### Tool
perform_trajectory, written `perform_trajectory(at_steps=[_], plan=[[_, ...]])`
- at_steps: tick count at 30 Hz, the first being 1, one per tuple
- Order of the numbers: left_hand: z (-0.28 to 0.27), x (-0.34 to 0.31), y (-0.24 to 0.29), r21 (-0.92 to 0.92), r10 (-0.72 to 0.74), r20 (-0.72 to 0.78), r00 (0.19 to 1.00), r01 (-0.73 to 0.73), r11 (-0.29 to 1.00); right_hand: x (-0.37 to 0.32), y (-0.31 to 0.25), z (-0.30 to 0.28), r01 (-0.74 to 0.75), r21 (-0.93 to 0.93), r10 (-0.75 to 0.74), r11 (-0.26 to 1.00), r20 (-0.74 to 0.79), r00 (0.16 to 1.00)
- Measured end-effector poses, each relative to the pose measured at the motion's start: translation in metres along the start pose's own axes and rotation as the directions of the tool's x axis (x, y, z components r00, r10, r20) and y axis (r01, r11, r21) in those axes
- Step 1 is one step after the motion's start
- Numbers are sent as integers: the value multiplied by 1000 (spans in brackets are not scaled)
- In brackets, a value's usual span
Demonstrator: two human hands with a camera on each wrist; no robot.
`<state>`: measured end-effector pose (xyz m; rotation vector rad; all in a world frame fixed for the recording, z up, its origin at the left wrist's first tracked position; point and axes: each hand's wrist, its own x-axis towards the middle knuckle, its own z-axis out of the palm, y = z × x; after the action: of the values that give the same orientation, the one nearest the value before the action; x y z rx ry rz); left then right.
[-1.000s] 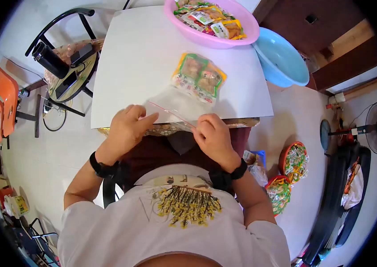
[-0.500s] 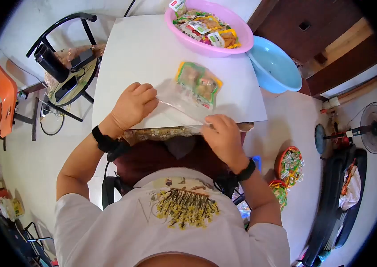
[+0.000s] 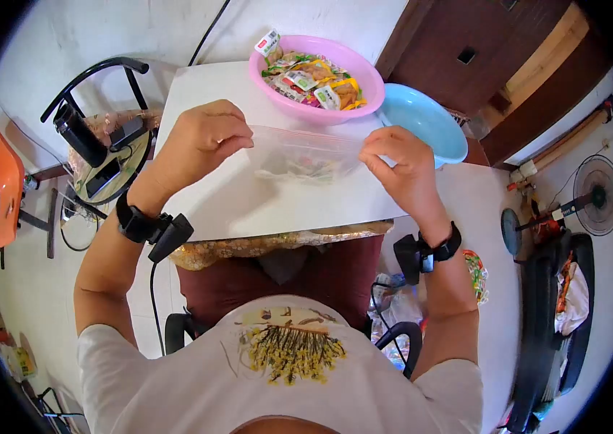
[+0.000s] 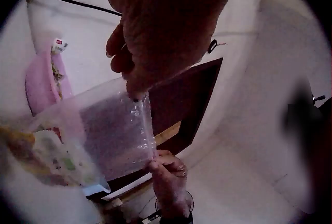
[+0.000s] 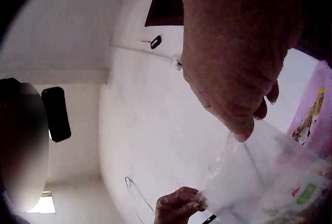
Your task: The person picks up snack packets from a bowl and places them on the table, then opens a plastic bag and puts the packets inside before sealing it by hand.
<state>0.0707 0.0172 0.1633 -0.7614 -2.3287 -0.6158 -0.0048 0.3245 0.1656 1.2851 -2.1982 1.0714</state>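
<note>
A clear zip bag (image 3: 306, 145) is stretched between the two hands, raised over the white table (image 3: 212, 210). My left hand (image 3: 201, 145) pinches one top corner between thumb and finger, while my right hand (image 3: 404, 166) pinches the opposite corner. Snack packets (image 3: 310, 170) with green and yellow print lie in the bag's lower part, blurred through the plastic. From the left wrist, the zip edge of the bag (image 4: 116, 130) runs straight from hand to hand. The right wrist view shows the same taut edge and a green-printed packet (image 5: 307, 194) lower in the bag.
A pink basin (image 3: 263, 83) full of snack packets stands at the table's far edge, with a light blue basin (image 3: 422, 119) to its right. On the left, a chair seat holds a black flask (image 3: 81, 137) and a phone (image 3: 104, 176). A fan (image 3: 596, 195) stands far right.
Both hands have moved up and away from the body and spread farther apart. The bag, which lay on the table with its packets, is now lifted and pulled taut.
</note>
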Motion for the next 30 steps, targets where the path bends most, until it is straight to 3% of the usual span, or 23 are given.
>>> perform_trajectory(at_steps=[6,15,21,27,30], plan=[[-15,7,3,-111,-209,42,977,212,971,15,4,-4,-46,164,38,985,47,998],[-19,-4,5,-204,-332,69,941,339,918,13,-1,-3,-245,311,196,918,183,963],[-20,-9,9,-212,-351,69,934,357,910,14,-3,-3,-339,377,266,862,233,935],[-16,-13,14,-423,-420,42,907,397,815,13,-7,0,-332,350,272,876,209,939],[-17,-13,13,-306,-328,21,944,318,897,10,-2,5,-303,355,261,884,164,951]])
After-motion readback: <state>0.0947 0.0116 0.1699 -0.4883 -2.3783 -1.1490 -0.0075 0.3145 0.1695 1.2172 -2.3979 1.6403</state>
